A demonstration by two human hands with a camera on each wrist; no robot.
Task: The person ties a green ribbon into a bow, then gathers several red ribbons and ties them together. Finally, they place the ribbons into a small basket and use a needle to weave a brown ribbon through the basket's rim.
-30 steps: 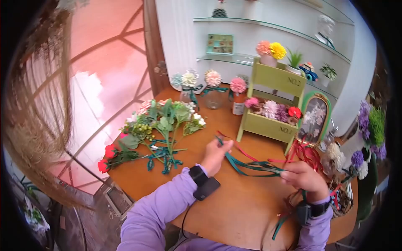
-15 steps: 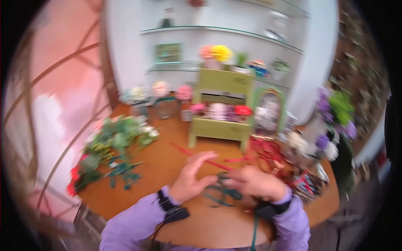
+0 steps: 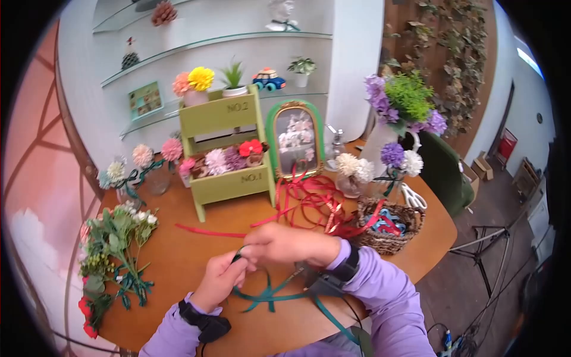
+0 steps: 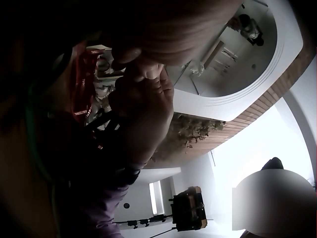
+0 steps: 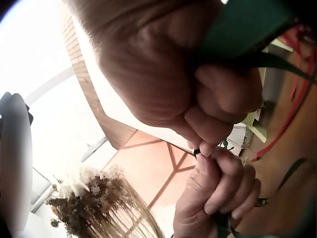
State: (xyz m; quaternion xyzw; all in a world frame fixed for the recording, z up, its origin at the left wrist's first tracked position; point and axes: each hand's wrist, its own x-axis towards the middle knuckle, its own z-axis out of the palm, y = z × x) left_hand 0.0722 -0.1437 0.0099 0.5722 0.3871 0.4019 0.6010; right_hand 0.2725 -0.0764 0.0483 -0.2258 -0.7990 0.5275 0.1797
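Observation:
Over the near part of the table, my left hand (image 3: 217, 281) and right hand (image 3: 290, 243) meet fingertip to fingertip. Both pinch a dark green ribbon (image 3: 270, 296), a small bit of which shows between the fingertips. Below the hands the ribbon hangs in loops, and one length trails right toward the table's front edge. In the right wrist view, a wide stretch of green ribbon (image 5: 247, 29) runs across the right palm, whose fingers are curled. The left fingers (image 5: 230, 173) are curled just beneath. The left wrist view is dark, with the ribbon (image 4: 33, 134) at its left side.
Red ribbons (image 3: 309, 202) lie tangled beyond the hands, beside a wicker basket (image 3: 389, 241). A green two-tier stand (image 3: 232, 187) holds flowers, with an oval frame (image 3: 295, 140) next to it. Tied flower stems (image 3: 125, 250) lie at the left; a white pitcher (image 3: 377, 149) stands at the right.
The hands, apart with green ribbon stretched between them a second ago, have come together at the fingertips. The ribbon now hangs in loops below. The head view has swung right.

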